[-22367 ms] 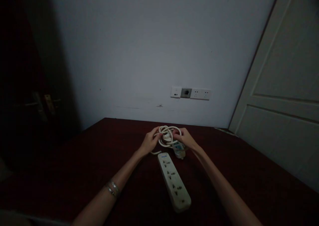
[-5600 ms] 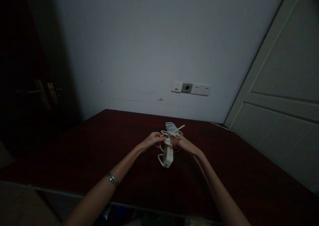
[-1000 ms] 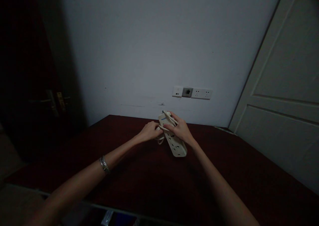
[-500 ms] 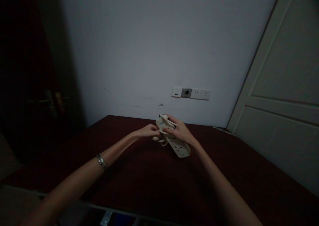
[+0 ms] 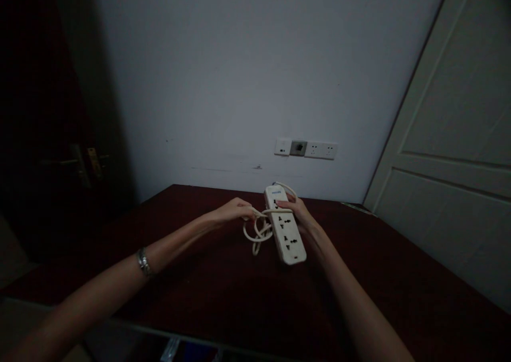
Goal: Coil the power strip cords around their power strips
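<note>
One left hand (image 5: 238,210) and one right hand (image 5: 298,208) make two, and there is one bracelet (image 5: 143,262). The count gives one strip (image 5: 290,250) with three sockets (image 5: 283,222), the farthest partly covered, and one cord (image 5: 277,211), which crosses the strip once; its loops overlap too much to number. One table (image 5: 199,293). One wall (image 5: 239,85) carries one white plate (image 5: 282,146), one grey plate (image 5: 298,148) and two outlets (image 5: 313,149). One dark door (image 5: 32,112) shows two metal plates (image 5: 95,163); one pale door (image 5: 451,138) brings the doors to two.
</note>
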`<state>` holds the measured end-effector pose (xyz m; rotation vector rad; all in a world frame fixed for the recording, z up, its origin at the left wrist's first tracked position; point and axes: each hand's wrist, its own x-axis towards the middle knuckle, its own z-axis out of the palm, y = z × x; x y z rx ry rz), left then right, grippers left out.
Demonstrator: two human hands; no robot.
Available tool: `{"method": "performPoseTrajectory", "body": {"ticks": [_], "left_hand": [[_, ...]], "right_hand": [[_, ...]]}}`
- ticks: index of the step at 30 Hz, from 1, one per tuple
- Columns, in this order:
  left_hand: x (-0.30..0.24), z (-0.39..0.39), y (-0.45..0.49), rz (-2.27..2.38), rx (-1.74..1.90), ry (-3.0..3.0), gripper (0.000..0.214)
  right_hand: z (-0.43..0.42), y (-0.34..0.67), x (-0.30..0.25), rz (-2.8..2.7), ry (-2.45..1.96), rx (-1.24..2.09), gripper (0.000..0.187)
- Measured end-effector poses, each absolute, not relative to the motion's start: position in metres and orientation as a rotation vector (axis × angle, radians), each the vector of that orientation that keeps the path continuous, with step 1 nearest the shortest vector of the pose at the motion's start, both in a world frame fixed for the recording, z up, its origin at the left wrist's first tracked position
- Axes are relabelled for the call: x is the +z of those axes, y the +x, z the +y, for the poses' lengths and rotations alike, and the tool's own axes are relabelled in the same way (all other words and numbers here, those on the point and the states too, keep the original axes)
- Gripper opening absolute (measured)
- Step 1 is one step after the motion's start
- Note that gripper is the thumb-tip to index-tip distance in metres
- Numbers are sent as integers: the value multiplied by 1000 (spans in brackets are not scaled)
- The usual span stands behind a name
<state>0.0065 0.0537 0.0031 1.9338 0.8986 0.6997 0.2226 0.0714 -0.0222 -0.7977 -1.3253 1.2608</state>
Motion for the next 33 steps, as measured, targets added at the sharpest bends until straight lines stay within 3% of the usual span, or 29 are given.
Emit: {"method": "performPoseTrajectory", "body": {"ticks": [8,10,14,16,21,27,33], "left_hand": [[-8,56,13,850,1156,1602,17],[-2,60,13,888,1032,1640,16],[6,63,11,962,813,1663,13],[7,63,10,986,814,1694,13],[9,62,10,1012,830,1719,15],[8,64,11,988,873,1688,14],[4,67,16,1038,912,1761,15]], "right_hand": [[76,217,-28,-1256,-859,1321,34],[78,212,-31,-1238,-927,1234,43],[78,202,-42,-1156,-1073,940,87],[76,197,-50,-1167,-1000,851,93],[67,193,-65,-1277,-833,549,66],[46,191,-54,-1614,-1038,143,41],[35,179,-48,-1739,-1240,26,23]]}}
